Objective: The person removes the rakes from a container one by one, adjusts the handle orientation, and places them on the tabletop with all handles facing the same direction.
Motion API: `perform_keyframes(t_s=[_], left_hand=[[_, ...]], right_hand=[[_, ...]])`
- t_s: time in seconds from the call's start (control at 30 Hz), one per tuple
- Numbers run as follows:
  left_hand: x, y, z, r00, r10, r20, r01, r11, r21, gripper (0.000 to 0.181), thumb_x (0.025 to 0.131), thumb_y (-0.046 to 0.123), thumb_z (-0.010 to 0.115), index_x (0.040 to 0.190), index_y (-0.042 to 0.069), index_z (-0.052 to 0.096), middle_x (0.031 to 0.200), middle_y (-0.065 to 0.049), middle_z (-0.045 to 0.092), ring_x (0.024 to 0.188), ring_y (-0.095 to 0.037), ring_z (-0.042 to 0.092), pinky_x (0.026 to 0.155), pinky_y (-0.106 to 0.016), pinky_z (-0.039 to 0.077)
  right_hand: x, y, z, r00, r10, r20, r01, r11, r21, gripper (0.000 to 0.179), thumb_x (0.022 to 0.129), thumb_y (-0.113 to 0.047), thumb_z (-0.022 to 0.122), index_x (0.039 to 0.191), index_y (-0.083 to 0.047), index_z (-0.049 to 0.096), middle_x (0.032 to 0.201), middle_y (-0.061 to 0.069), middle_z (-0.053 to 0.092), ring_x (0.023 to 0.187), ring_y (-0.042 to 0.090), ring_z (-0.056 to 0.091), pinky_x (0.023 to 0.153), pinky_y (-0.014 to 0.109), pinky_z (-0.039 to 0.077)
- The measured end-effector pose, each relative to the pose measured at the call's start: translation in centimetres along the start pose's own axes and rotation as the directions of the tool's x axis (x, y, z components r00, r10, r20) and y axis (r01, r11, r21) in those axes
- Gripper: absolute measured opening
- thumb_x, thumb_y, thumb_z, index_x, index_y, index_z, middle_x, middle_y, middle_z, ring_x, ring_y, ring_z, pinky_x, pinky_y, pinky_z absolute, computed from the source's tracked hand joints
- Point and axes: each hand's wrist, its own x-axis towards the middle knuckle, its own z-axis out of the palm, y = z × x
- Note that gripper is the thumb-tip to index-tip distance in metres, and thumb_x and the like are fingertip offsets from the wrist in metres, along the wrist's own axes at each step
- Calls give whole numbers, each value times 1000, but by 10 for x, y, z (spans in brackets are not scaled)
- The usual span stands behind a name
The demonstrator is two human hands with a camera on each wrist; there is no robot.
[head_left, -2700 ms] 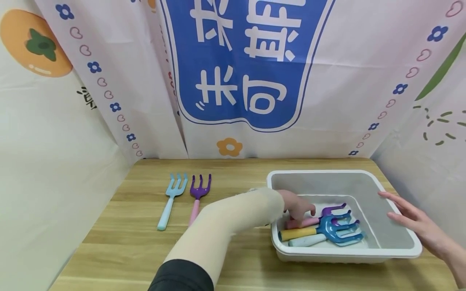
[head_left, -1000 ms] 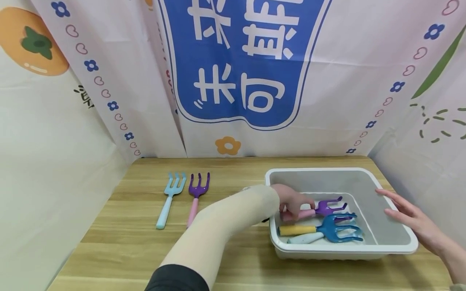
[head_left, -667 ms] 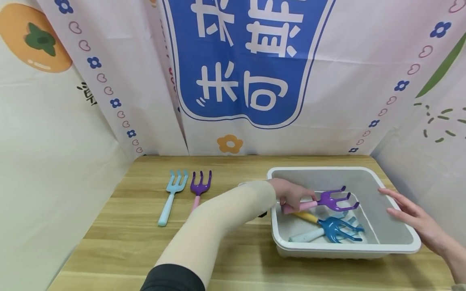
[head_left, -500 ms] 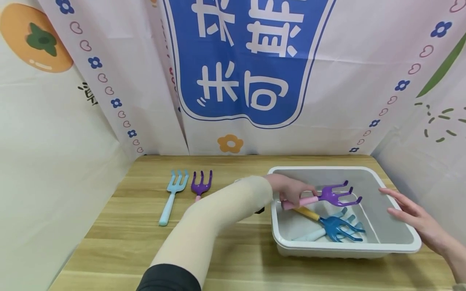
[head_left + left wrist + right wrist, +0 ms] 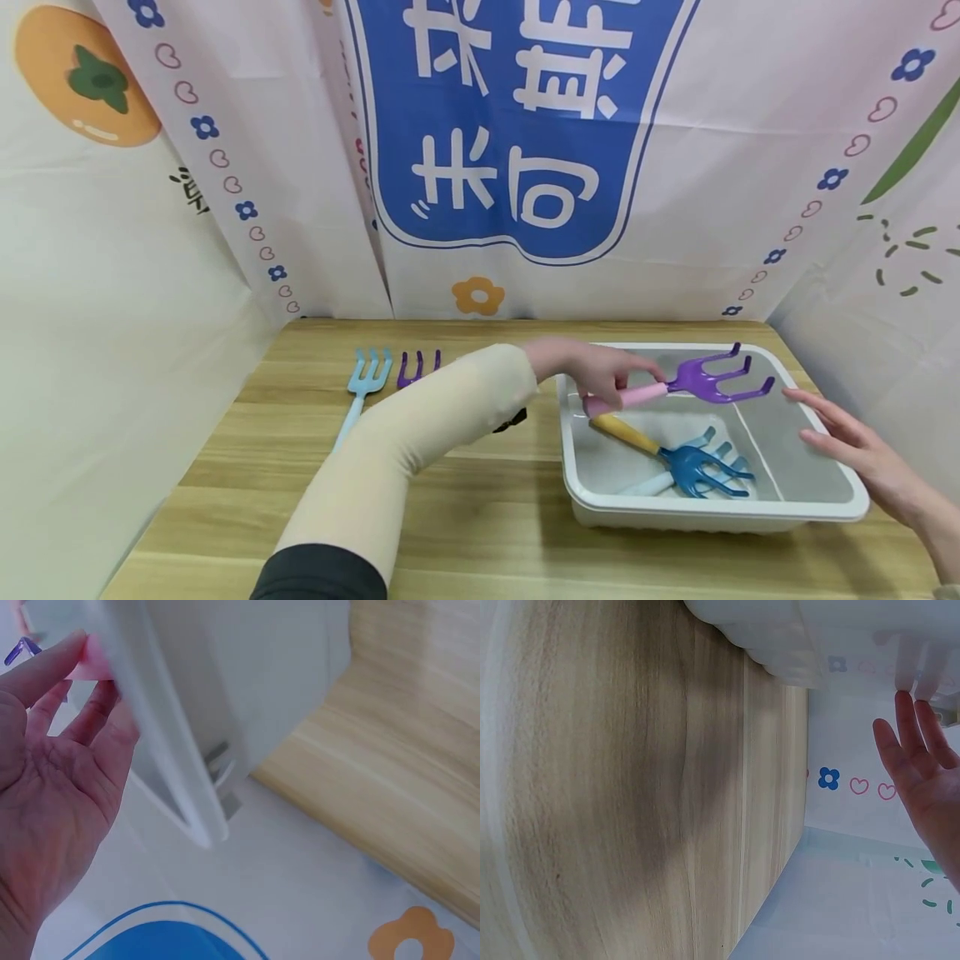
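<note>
My left hand (image 5: 600,373) pinches the pink handle of a purple three-pronged hand fork (image 5: 701,382) and holds it up over the left side of a white plastic bin (image 5: 720,506). In the left wrist view, thumb and fingers of the left hand (image 5: 71,761) meet at the pink handle (image 5: 91,661), just past the bin's rim. Inside the bin a dark blue fork (image 5: 686,468) with a yellow handle lies across a light blue fork (image 5: 651,483). My right hand (image 5: 862,454) rests with extended fingers at the bin's right rim, as the right wrist view also shows.
Left of the bin on the wooden table (image 5: 480,517), a light blue fork (image 5: 365,385) lies beside another purple fork (image 5: 417,371), partly covered by my left sleeve (image 5: 420,425). Printed cloth (image 5: 675,275) hangs behind and at both sides.
The left hand took hold of the purple fork among the others and raised it above the bin. The blue fork swung round as it came away. The right hand stays at the rim.
</note>
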Motion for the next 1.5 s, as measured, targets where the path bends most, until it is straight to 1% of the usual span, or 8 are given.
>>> perform_keyframes(t_s=[0.13, 0.3, 0.53, 0.73, 0.83, 1.17, 1.4, 1.5], left_hand=[[-14, 6, -5, 1000, 17, -3, -17, 1000, -23, 65, 94, 0, 58, 146, 29, 34, 102, -9, 57, 84, -19, 59, 68, -29, 56], [-31, 10, -10, 999, 29, -25, -30, 999, -43, 65, 95, 2, 60, 148, 28, 33, 106, -8, 56, 92, -19, 57, 72, -28, 55], [-54, 1, -12, 996, 80, -48, -86, 986, -143, 64, 95, 4, 61, 148, 27, 33, 107, -8, 56, 94, -20, 56, 72, -30, 55], [-75, -9, -10, 983, 140, -115, -160, 969, -190, 64, 95, 1, 60, 148, 25, 33, 104, -12, 58, 93, -23, 57, 71, -34, 56], [-86, -17, -6, 978, 145, -153, -176, 961, -215, 63, 94, 0, 59, 147, 24, 33, 103, -12, 58, 93, -23, 57, 71, -36, 57], [-127, -49, 17, 947, 177, -269, -243, 942, -233, 65, 92, -2, 58, 148, 16, 30, 102, -15, 62, 90, -22, 61, 69, -35, 56], [-153, -74, 35, 923, 117, -367, -224, 938, -264, 70, 91, -1, 61, 150, 18, 29, 104, -14, 63, 93, -26, 61, 76, -35, 54], [-159, -83, 42, 906, 104, -411, -235, 931, -281, 68, 92, 1, 62, 149, 18, 31, 103, -13, 63, 93, -25, 61, 77, -36, 54]], right_hand=[[0, 2, -2, 1000, 4, -22, -5, 999, -44, 58, 103, 0, 35, 153, -28, 28, 137, -22, 30, 104, -3, 53, 69, 36, 57], [-1, 3, -3, 998, 32, -47, -37, 994, -104, 57, 104, -3, 36, 154, -29, 27, 138, -23, 26, 104, -7, 50, 70, 33, 56], [-2, 4, -4, 1000, 16, -22, -16, 1000, -21, 56, 104, -1, 35, 153, -28, 28, 137, -19, 31, 104, -2, 54, 68, 37, 57], [-4, 2, -4, 1000, 2, -5, -2, 999, 46, 57, 103, 2, 34, 151, -30, 33, 130, -23, 41, 99, 6, 61, 64, 43, 58], [-3, 2, -5, 1000, -2, 11, 1, 998, 68, 58, 104, 2, 33, 151, -30, 32, 130, -23, 43, 97, 9, 62, 64, 44, 57], [0, 3, -3, 1000, 13, -9, -13, 1000, 1, 57, 104, 0, 34, 152, -29, 30, 132, -22, 35, 98, 3, 59, 64, 43, 58], [3, 2, -1, 999, -23, 25, 21, 998, 58, 57, 104, 3, 33, 153, -25, 29, 137, -20, 32, 101, 3, 59, 66, 41, 58], [2, 2, -2, 1000, -18, 17, 17, 999, 44, 57, 104, 3, 33, 153, -26, 29, 136, -20, 32, 101, 2, 58, 66, 41, 58]])
